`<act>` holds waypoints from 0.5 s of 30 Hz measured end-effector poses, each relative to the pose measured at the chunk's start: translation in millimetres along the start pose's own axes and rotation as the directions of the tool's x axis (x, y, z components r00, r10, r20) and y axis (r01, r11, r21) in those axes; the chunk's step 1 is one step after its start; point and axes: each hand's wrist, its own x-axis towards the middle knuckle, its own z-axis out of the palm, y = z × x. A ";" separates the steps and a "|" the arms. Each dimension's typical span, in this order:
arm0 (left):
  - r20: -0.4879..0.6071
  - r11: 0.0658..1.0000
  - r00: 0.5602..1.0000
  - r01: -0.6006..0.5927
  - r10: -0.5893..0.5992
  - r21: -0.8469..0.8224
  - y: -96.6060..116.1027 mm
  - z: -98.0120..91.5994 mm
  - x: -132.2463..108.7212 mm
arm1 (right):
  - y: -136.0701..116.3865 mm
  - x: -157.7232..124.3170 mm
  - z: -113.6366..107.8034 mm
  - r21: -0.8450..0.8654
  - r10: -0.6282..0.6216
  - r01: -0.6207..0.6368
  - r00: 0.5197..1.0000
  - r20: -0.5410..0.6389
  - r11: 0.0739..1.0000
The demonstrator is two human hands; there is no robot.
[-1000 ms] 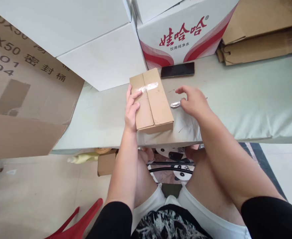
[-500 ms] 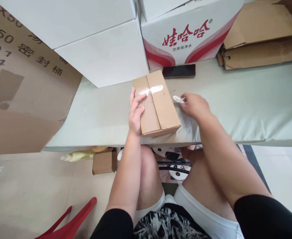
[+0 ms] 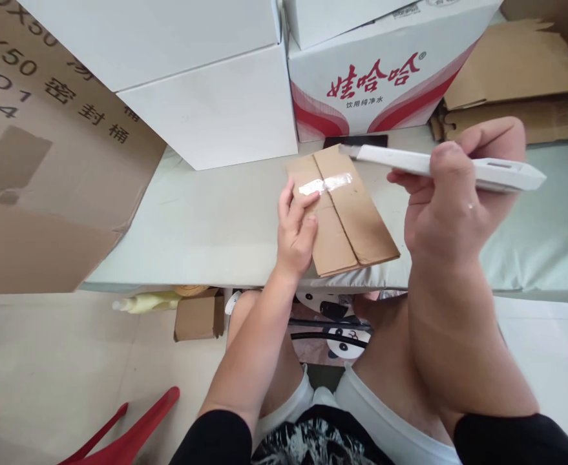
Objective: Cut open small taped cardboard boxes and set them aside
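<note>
A small brown cardboard box (image 3: pixel 349 216) lies on the pale green table (image 3: pixel 216 219), its flaps closed with a strip of clear tape across the middle seam. My left hand (image 3: pixel 296 229) rests on the box's left side with the fingers laid over the top. My right hand (image 3: pixel 451 200) is raised above the table to the right of the box and grips a white utility knife (image 3: pixel 439 165), held level with its tip pointing left over the box's far end.
Big white cartons (image 3: pixel 206 90) and a red-and-white printed carton (image 3: pixel 375 84) stand at the table's back. A dark phone (image 3: pixel 356 140) lies behind the box. Flattened brown cardboard (image 3: pixel 516 84) is at the back right. A large brown carton (image 3: pixel 46 161) leans on the left. Floor below holds a small box (image 3: pixel 199 318).
My right hand picked the white knife up from the table and lifted it above the box. My left hand stayed on the box, which shifted a little.
</note>
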 end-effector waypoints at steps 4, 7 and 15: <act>0.080 0.981 0.995 -0.070 0.056 0.179 17.6 -4.6 24.1 | -23.4 -8.5 6.4 -0.053 0.148 -0.141 0.978 0.147 0.989; 0.098 0.966 0.995 -0.033 0.009 0.255 27.9 -6.0 45.1 | -27.4 -10.7 6.2 -0.166 0.274 -0.234 0.920 0.282 0.958; -0.015 0.990 0.994 0.112 -0.111 0.091 19.2 7.7 49.1 | -17.3 -11.2 1.2 -0.353 0.318 -0.206 0.900 0.297 0.913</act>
